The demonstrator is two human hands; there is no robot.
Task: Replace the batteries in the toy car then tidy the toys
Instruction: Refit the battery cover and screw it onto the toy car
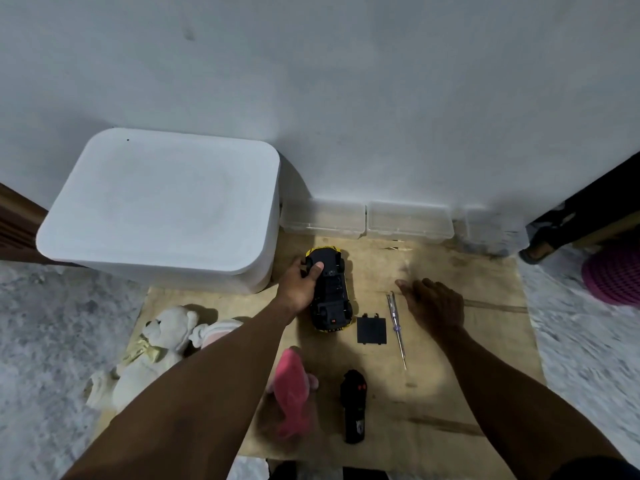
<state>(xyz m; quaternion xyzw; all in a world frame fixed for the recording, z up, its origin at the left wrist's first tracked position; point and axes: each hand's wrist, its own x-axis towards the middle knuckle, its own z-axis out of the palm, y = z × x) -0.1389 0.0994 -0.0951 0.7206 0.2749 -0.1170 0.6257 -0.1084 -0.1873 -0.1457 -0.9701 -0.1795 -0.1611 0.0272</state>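
The lidded white bin (162, 202), rigid and bulky, stands against the wall at the far left edge of the board (485, 341) that lies on the floor. It looks like a two-handed lift, if it needs moving at all. The white teddy bear (149, 358) and the pink plush (292, 386) are soft and light, so they can be taken hold of anywhere. The toy car (334, 296) lies belly-up near the middle of the board. It is hard, smooth plastic and probably light. The left grip (301, 285) grasps its far end, thumb on the underside and fingers round the flank, clear of the wheels. The right grip (433, 303) is released, fingers spread just beside the screwdriver's tip. The black remote (353, 407) is stiff and suits a wrap round its body. The battery cover (371, 330) is thin and flat, best pinched at an edge. The slim screwdriver (397, 327) may roll, so take it by the handle.
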